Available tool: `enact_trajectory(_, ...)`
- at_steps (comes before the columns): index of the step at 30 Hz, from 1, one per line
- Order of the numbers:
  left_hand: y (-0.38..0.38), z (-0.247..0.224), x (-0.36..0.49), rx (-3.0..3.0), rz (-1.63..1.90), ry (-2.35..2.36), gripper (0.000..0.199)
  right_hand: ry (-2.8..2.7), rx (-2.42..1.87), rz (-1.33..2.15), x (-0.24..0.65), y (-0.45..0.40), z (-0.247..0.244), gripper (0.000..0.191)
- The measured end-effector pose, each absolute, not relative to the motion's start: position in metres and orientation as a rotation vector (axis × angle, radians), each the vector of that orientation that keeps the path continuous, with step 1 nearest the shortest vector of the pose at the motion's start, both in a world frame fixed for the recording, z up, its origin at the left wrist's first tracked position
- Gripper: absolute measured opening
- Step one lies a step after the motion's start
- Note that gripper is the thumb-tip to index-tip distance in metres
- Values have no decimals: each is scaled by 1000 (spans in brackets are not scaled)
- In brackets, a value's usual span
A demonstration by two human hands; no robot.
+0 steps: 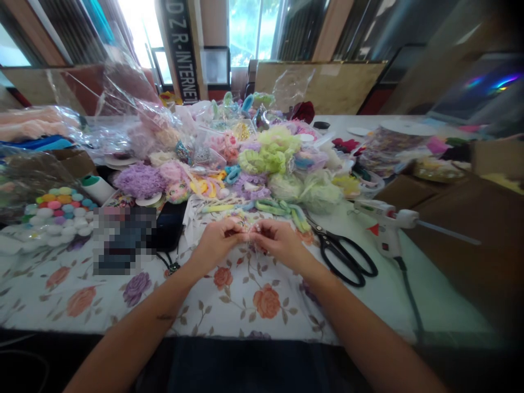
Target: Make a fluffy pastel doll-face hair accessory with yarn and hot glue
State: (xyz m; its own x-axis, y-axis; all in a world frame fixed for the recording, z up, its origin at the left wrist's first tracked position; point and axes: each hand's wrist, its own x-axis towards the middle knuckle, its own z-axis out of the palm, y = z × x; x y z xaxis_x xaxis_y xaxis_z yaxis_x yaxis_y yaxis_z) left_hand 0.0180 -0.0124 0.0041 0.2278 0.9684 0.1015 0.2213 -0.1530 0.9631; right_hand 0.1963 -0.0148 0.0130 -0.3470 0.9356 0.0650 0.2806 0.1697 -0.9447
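Both my hands meet over the floral cloth [245, 295], fingertips almost touching. My left hand [219, 238] is closed in a pinch, thumb against fingers. Likewise my right hand [276, 240] pinches from the other side. Between them is something small and pale with a thin clear strand; its kind is too small to make out. Just beyond the fingers lie fuzzy yellow, blue and green stems [272, 207]. Black-handled scissors [346, 254] rest to the right of my right hand, blades pointing toward the stems.
A hot glue gun [385, 224] with its stick and cord lies at right, before a cardboard box [458, 234]. Left are colourful pom-poms [61, 215], a black phone [167, 226] and a thread spool [98, 190]. Yarn, ribbons and plastic bags pile up behind, including green tulle [272, 150].
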Motion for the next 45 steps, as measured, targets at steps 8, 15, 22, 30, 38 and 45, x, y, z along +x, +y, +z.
enact_trajectory(8, -11, 3, 19, 1084, 1121, 912, 28, -1261, -989, 1526, 195, -11, 10, 27)
enact_trajectory(15, -14, 0, 23, 1028, 1158, 897, 19, -1250, -973, 1550, 191, -16, 9, 23)
enact_trajectory(22, -14, 1, 23, 1046, 1144, 877, 19, -1288, -995, 1490, 190, -18, 13, 22)
enact_trajectory(30, -15, 0, 22, 1147, 1086, 873, 20, -1352, -1001, 1436, 192, -18, 14, 29)
enact_trajectory(38, -15, -3, 20, 1172, 1053, 871, 18, -1381, -994, 1438, 194, -16, 3, 32)
enact_trajectory(45, -13, -5, 20, 1231, 1091, 858, 19, -1364, -1002, 1461, 194, -17, 7, 32)
